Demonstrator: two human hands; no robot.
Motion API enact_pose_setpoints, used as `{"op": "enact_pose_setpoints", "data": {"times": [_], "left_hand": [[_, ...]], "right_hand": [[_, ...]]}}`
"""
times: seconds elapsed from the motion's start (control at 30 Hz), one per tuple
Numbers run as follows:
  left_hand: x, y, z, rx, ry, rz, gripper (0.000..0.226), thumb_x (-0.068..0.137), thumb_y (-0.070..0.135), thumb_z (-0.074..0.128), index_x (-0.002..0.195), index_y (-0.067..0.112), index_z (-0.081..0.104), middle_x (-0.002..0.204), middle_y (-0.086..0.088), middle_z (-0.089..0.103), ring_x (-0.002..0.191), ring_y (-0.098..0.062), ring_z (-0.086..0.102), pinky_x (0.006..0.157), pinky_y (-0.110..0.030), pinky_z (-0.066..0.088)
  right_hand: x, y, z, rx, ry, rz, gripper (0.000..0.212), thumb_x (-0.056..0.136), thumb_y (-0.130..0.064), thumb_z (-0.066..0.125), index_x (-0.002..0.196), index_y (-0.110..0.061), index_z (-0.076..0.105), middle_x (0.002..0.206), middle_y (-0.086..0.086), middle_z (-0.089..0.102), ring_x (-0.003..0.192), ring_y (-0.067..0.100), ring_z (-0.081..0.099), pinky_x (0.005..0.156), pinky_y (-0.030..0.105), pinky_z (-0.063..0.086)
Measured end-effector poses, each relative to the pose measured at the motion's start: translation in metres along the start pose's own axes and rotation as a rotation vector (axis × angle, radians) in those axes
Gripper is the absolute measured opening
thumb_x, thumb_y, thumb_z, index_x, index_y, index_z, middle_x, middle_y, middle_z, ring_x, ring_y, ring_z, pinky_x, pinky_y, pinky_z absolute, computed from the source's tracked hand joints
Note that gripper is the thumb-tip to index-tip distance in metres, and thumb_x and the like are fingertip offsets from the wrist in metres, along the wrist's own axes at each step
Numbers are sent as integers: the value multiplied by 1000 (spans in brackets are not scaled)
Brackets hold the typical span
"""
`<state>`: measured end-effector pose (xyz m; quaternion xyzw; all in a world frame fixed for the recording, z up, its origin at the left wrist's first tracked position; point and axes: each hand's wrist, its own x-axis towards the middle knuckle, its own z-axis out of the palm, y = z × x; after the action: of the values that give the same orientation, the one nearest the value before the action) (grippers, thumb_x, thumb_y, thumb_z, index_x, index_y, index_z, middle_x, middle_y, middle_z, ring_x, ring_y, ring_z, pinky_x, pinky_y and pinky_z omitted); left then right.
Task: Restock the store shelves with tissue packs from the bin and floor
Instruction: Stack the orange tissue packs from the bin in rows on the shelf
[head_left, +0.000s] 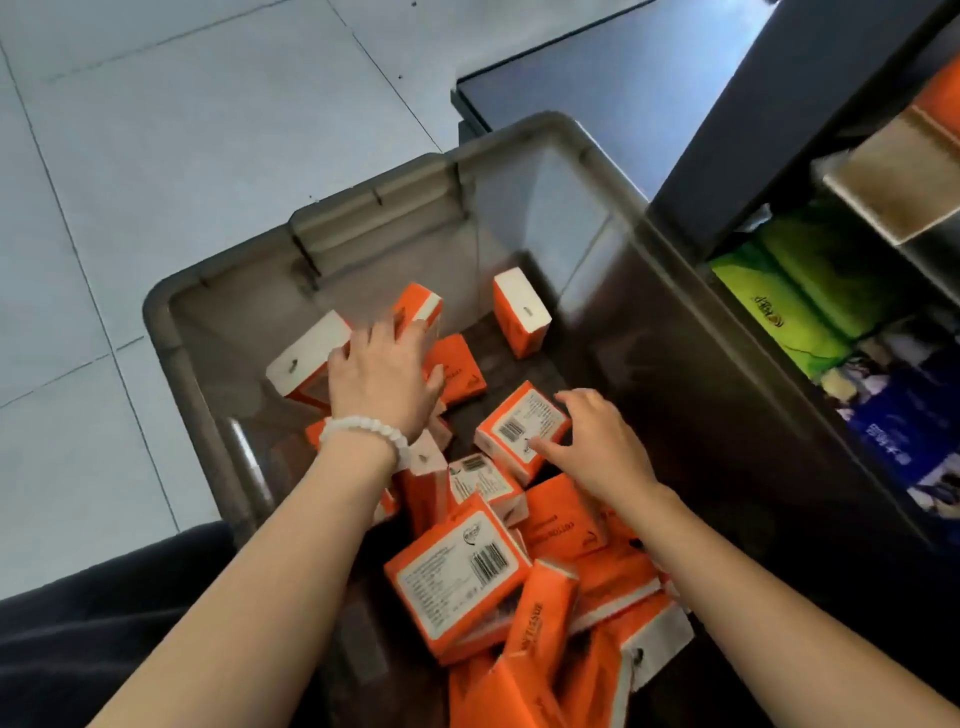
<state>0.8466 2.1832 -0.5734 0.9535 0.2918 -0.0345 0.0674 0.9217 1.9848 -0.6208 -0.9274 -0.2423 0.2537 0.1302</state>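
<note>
orange plastic-wrapped tissue packs (460, 574) lie jumbled in the grey translucent plastic bin (218, 332), probably light, soft and slippery, so i'd grip across the short sides: my right hand (597, 447) pinches one pack (519, 428), my left hand (382, 379) spreads over others.

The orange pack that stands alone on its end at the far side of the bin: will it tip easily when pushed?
Probably yes. The orange pack stands upright on a narrow end with nothing visibly leaning against it, so a light push would likely topple it. Its glossy wrap may feel slippery. It looks soft and light, unlikely to break.
</note>
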Motion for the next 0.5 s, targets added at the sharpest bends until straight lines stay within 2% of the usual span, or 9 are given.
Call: {"op": "enact_pose_setpoints", "data": {"times": [0.13,0.27,0.4,0.5], "left_hand": [[5,0,13,9,-7,-48,51,86,38,58,133,26,44,137,-11,41,123,-32,37,91,-46,38],[4,-4,15,21,-20,-74,50,87,28,59,134,27,43,130,-14,46,118,-36,40,87,-47,39],[3,-1,16,-6,1,-60,52,83,17,63,132,28,47,126,-14,48,113,-37,42,84,-48,41],[3,1,17,-15,3,-48,53,80,18,66,129,27,51,123,-15,48,112,-37,43,84,-46,41]], "right_hand": [[24,1,35,29,-103,73,91,67,-58,70,140,-17,34,141,5,37,131,27,34,105,39,33],[41,1,59,107,-133,129,108,62,-63,73,145,-13,25,147,10,30,137,29,26,110,37,25],[52,5,66,120,-129,136,115,57,-67,75,146,-18,21,146,9,30,136,27,26,110,37,25],[50,8,63,85,-120,149,112,57,-66,74,146,-21,22,143,9,33,133,28,30,107,39,27]]}}
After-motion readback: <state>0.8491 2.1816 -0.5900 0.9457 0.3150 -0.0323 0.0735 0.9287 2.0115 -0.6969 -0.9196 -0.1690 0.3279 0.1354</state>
